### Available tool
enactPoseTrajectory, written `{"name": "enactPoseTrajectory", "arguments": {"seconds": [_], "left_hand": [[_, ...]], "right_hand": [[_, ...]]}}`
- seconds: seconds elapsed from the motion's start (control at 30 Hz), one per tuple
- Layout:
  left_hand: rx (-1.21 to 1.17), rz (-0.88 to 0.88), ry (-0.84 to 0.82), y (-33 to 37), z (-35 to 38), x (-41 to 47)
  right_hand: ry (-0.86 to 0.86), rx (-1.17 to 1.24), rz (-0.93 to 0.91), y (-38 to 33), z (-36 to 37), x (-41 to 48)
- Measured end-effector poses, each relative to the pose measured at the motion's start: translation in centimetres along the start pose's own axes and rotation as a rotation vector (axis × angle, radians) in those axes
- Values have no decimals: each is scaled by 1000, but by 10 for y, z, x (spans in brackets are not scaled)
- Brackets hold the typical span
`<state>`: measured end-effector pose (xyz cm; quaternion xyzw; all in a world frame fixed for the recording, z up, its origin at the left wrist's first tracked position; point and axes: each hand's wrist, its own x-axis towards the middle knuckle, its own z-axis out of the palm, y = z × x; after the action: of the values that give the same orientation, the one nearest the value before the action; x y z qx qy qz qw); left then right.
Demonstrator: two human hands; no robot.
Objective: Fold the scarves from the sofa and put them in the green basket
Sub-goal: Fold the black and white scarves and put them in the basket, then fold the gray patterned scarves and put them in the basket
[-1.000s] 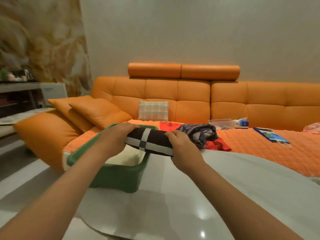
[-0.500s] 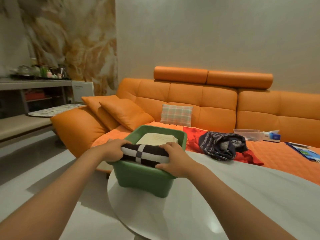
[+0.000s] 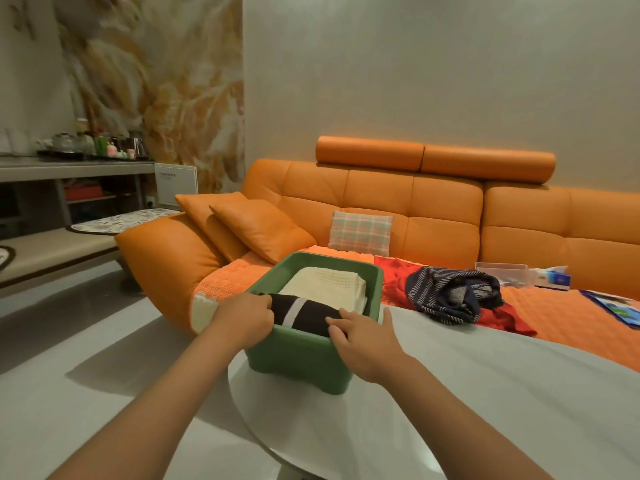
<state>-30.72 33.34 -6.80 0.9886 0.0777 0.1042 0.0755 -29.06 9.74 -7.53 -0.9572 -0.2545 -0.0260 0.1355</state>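
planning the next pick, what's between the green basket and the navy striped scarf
A red scarf, spread flat on the sofa, in the head view.

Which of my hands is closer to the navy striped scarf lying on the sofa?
Right. The right hand rests on the right end of the black scarf in the green basket, left of the navy striped scarf. The left hand grips its other end, farther left.

The basket (image 3: 304,355) stands on the table (image 3: 485,393) at its left edge, the sofa (image 3: 433,216) behind it. In the basket a folded scarf (image 3: 304,311) lies nearest, a second scarf (image 3: 325,289) behind it. Farther right, a crumpled scarf (image 3: 446,296) lies on the sofa seat.
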Motion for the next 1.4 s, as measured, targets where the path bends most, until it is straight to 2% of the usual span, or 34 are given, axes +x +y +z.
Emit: {"name": "enactPoseTrajectory", "arguments": {"seconds": [0.07, 0.13, 0.23, 0.27, 0.33, 0.4, 0.5, 0.6, 0.77, 0.9, 1.0, 1.1, 1.23, 1.4], "left_hand": [[37, -51, -29, 6, -4, 1], [127, -99, 40, 15, -9, 5], [151, 20, 259, 31, -10, 14], [106, 72, 253, 35, -8, 18], [49, 123, 118, 40, -4, 23], [12, 79, -67, 37, 2, 26], [-85, 11, -247, 26, 5, 31], [-142, -18, -337, 23, 7, 34], [-109, -43, -393, 27, 10, 38], [-38, -20, -252, 29, 8, 30], [-19, 21, -76, 34, 6, 23], [-138, 87, 62, 53, -1, 20], [-287, 202, 129, 101, -9, 27], [-424, 264, 189, 203, -7, 58]], "right_hand": [[-9, -2, 7, -2, -2, 1], [-15, -17, 1, -4, -7, 5], [-35, -47, 11, -9, -17, 18], [-39, -42, 28, -12, -20, 23], [-25, -73, 41, -16, -24, 32], [-27, -100, 43, -15, -23, 38], [-142, -181, 72, -4, -13, 43], [-252, -197, 107, 4, -8, 47], [-321, -153, 134, 4, -9, 52], [-223, -115, 124, 2, -8, 47], [-111, 80, 101, 5, -16, 34], [24, 297, 79, 24, -34, 26], [128, 397, 121, 72, -62, 17], [137, 324, 218, 154, -77, 7]]}}
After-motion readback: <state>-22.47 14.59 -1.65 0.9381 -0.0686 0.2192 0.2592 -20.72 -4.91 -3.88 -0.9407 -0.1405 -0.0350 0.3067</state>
